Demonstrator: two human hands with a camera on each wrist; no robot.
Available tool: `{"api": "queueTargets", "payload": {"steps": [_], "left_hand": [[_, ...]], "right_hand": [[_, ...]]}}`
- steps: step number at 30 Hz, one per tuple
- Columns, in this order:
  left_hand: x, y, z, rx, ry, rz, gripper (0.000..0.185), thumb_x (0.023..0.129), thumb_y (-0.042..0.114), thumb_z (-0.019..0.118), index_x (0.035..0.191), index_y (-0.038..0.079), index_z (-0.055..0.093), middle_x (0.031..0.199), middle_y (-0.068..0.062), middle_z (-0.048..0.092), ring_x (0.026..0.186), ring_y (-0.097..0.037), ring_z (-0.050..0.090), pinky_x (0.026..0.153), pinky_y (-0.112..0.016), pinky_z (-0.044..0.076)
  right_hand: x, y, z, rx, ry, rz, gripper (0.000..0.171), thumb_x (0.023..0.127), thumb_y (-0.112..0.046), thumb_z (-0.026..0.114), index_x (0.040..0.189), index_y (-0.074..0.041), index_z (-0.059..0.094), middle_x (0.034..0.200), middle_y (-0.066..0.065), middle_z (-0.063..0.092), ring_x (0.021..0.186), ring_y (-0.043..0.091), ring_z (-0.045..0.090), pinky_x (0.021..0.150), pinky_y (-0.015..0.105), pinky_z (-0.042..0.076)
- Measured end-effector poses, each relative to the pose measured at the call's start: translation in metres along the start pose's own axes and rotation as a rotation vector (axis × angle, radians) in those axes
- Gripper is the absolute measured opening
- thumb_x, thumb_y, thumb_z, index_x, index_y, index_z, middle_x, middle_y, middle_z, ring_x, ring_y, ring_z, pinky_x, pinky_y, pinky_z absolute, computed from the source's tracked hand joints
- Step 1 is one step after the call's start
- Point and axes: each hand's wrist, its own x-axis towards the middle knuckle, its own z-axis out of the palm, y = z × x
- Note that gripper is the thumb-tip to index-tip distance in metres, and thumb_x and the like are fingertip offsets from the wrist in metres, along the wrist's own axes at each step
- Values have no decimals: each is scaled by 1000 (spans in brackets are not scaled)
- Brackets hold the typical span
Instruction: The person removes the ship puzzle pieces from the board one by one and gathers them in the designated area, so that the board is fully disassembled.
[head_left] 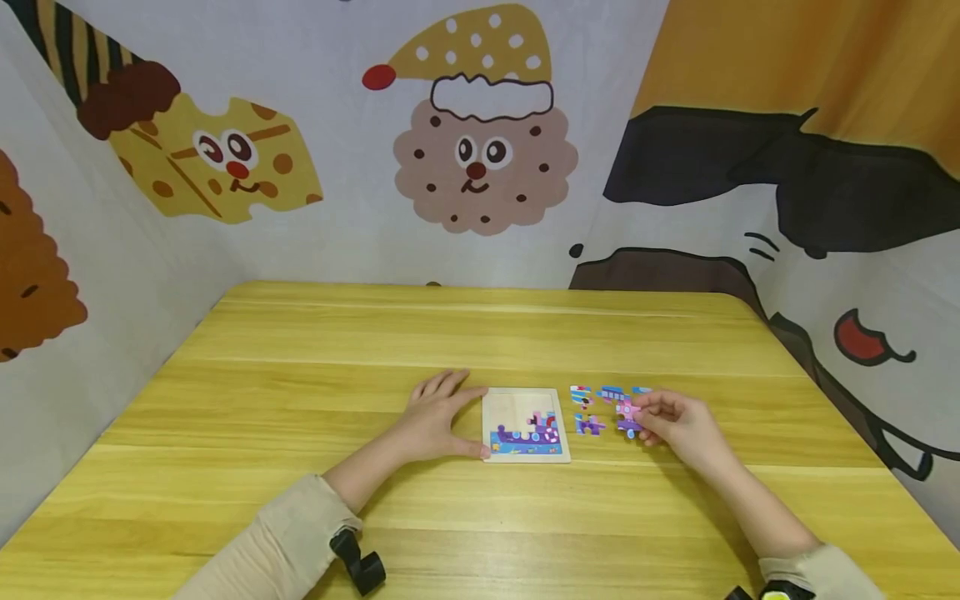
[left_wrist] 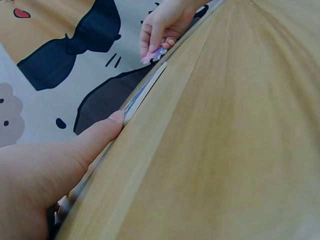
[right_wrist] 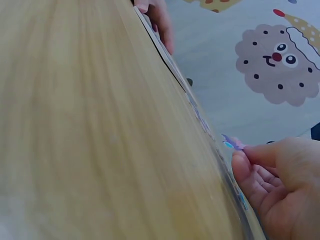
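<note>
A small square wooden puzzle board (head_left: 525, 424) lies on the yellow table (head_left: 300, 417), its lower rows filled with blue and purple pieces. My left hand (head_left: 438, 417) rests flat against the board's left edge, thumb (left_wrist: 100, 134) touching the near corner. My right hand (head_left: 671, 419) pinches a pink and purple puzzle piece (head_left: 628, 414) just right of the board; the piece (right_wrist: 233, 144) shows at my fingertips in the right wrist view. Several loose pieces (head_left: 592, 408) lie between the board and that hand.
Cartoon-printed fabric walls (head_left: 480, 142) enclose the table on three sides. A black wrist strap (head_left: 358, 562) sits on my left sleeve. Bare tabletop stretches behind and left of the board.
</note>
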Motion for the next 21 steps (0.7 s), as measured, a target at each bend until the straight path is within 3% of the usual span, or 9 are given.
{"api": "queueTargets", "payload": {"steps": [10,21], "left_hand": [[0,-1,2,5,-2,2,96,70,71,68,147,22,40,156,-15,19,141,-38,12,109,-58,8],[1,-3,2,21,-5,-6,97,69,73,66,148,23,39,157,-14,18,141,-37,12,109,-58,8]], "right_hand": [[1,4,0,-67,-30,11,20,89,0,64,106,11,62,81,15,66,63,20,62,56,31,55],[6,5,6,-310,-7,-98,12,87,1,67,99,2,70,68,3,62,53,14,54,45,27,48]]}}
